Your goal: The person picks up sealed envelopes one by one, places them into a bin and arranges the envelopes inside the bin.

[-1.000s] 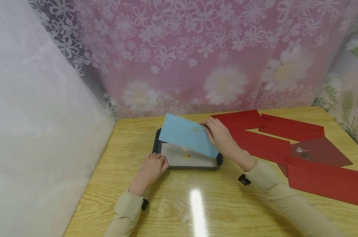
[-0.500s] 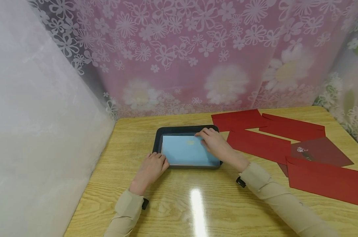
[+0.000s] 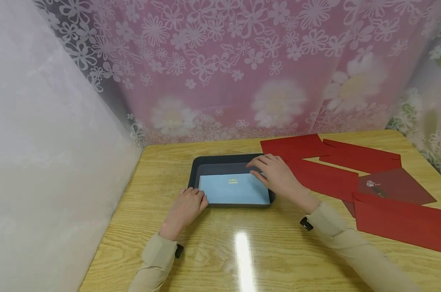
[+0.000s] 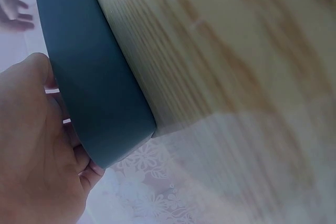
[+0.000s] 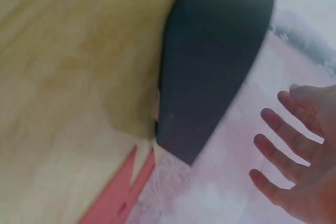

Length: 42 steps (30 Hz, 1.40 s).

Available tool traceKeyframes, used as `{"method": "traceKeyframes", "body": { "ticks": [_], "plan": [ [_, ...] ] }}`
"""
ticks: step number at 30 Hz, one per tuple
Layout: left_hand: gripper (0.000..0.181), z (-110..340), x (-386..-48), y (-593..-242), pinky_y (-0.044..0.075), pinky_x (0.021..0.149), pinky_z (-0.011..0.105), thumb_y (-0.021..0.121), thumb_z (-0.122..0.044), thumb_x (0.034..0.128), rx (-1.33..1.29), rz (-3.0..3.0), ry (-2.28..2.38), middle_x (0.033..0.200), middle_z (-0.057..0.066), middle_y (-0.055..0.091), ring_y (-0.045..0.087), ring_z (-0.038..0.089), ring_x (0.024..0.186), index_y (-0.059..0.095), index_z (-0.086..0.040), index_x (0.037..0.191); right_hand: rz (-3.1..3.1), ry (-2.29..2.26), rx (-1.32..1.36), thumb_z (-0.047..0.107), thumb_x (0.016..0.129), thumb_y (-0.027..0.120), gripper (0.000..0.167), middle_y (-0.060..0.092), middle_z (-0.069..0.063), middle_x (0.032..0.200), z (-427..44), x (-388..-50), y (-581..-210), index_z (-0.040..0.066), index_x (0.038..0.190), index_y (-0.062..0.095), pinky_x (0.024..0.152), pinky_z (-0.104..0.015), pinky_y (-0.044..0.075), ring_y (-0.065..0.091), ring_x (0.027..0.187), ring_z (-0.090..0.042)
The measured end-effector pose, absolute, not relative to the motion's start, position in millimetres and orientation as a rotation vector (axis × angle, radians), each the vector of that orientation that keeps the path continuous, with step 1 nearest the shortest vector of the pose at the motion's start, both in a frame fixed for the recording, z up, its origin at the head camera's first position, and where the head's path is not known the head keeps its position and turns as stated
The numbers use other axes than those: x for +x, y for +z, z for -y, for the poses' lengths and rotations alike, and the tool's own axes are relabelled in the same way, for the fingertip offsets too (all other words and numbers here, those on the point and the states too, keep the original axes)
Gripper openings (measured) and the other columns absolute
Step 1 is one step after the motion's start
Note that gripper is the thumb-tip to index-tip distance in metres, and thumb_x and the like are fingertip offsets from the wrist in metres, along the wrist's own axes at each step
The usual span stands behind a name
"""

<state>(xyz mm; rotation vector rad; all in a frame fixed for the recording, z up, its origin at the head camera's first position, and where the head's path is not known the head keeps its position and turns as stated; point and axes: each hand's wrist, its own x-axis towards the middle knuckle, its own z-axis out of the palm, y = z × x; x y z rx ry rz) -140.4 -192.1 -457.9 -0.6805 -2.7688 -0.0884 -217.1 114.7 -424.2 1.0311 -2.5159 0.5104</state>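
Head view shows a dark tray (image 3: 220, 168) on a wooden table (image 3: 162, 162), with a light-blue paper piece (image 3: 235, 194) lying flat inside it, against the tray's near side, a small gold mark near its far edge. At the tray's near left corner, the left hand (image 3: 185, 207) grips the rim — the left wrist view shows its fingers curled over the wall. Above the tray's right end is the right hand (image 3: 279, 178), its fingers loosely bent and spread apart; the right wrist view shows it holding nothing, beside the tray's outer wall. Both arms wear beige sleeves (image 3: 158, 255), each with a small black device (image 3: 306, 224) at the wrist, on the tray's near side.

To the right of the tray lie four bright red envelopes (image 3: 324, 176), some overlapping — the farthest left one reaches just beside the tray's far right corner. Farther right of the tray, a maroon envelope (image 3: 399, 186) lies partly under the nearest red one. Beyond the tray hangs a pink floral curtain (image 3: 220, 73); left of it, a white sheet (image 3: 52, 142).
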Motion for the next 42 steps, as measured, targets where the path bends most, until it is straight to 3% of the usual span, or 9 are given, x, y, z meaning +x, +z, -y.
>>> {"method": "traceKeyframes", "body": {
  "ticks": [6,20,24,27,30,33,36,38,42],
  "plan": [
    [0.042,194,-142,-460,0.022,0.07,0.031,0.051,-0.018,0.1055,-0.665,2.81,-0.097,0.063,-0.004,0.032,0.02,0.013,0.065,0.036,-0.018,0.066,2.383,0.53,0.989,0.018,0.092,0.075,0.013,0.071,-0.008,0.105,-136,-214,-408,0.01,0.102,0.073,0.092,-0.051,0.047,0.06,0.104,-0.032],
    [0.041,193,-141,-459,0.023,0.07,0.031,0.049,-0.019,0.1063,-0.662,2.849,-0.126,0.064,-0.004,0.034,0.025,0.016,0.065,0.037,-0.018,0.067,2.299,0.444,0.834,0.012,0.084,0.08,0.018,0.07,-0.012,0.096,-209,-203,-397,0.007,0.099,0.073,0.081,-0.05,0.051,0.061,0.091,-0.034],
    [0.042,193,-141,-460,0.022,0.069,0.031,0.05,-0.018,0.1056,-0.669,2.812,-0.113,0.063,-0.004,0.032,0.021,0.014,0.065,0.036,-0.018,0.066,2.301,0.416,0.78,0.042,0.102,0.058,0.04,0.068,-0.012,0.091,-236,-199,-397,0.005,0.097,0.071,0.077,-0.049,0.051,0.06,0.085,-0.034],
    [0.043,193,-141,-461,0.021,0.069,0.03,0.051,-0.018,0.1051,-0.674,2.784,-0.098,0.063,-0.005,0.029,0.016,0.012,0.066,0.035,-0.018,0.066,2.306,0.388,0.737,0.061,0.103,0.029,0.07,0.067,-0.011,0.089,-255,-195,-397,0.005,0.095,0.07,0.073,-0.049,0.05,0.06,0.083,-0.034],
    [0.043,194,-140,-461,0.021,0.069,0.03,0.051,-0.018,0.1051,-0.678,2.772,-0.09,0.063,-0.005,0.028,0.015,0.011,0.066,0.034,-0.018,0.066,2.315,0.353,0.693,0.064,0.102,0.024,0.074,0.067,-0.011,0.088,-272,-190,-397,0.006,0.095,0.069,0.069,-0.05,0.05,0.061,0.081,-0.034],
    [0.043,193,-140,-461,0.021,0.069,0.03,0.05,-0.018,0.1054,-0.678,2.771,-0.097,0.063,-0.005,0.028,0.016,0.012,0.066,0.034,-0.018,0.066,2.352,0.321,0.642,0.053,0.104,0.045,0.053,0.068,-0.012,0.089,-288,-185,-399,0.006,0.096,0.068,0.066,-0.049,0.05,0.06,0.081,-0.034],
    [0.043,193,-140,-461,0.021,0.069,0.03,0.051,-0.018,0.1053,-0.679,2.768,-0.099,0.064,-0.006,0.027,0.016,0.011,0.066,0.034,-0.018,0.066,2.412,0.303,0.57,0.027,0.094,0.073,0.021,0.068,-0.012,0.09,-303,-179,-403,0.007,0.097,0.069,0.065,-0.05,0.048,0.059,0.081,-0.033],
    [0.043,193,-140,-460,0.021,0.069,0.03,0.051,-0.017,0.1049,-0.68,2.763,-0.1,0.064,-0.006,0.025,0.015,0.011,0.066,0.034,-0.018,0.066,2.469,0.296,0.511,0.01,0.083,0.081,0.019,0.068,-0.013,0.091,-313,-175,-405,0.006,0.098,0.069,0.066,-0.05,0.047,0.058,0.081,-0.034],
    [0.043,192,-140,-460,0.021,0.068,0.03,0.052,-0.017,0.1044,-0.681,2.753,-0.099,0.065,-0.008,0.023,0.014,0.011,0.066,0.034,-0.019,0.066,2.569,0.306,0.418,0.006,0.084,0.079,0.019,0.067,-0.016,0.093,-333,-170,-410,0.004,0.1,0.068,0.068,-0.051,0.043,0.054,0.081,-0.036]
  ]
}}
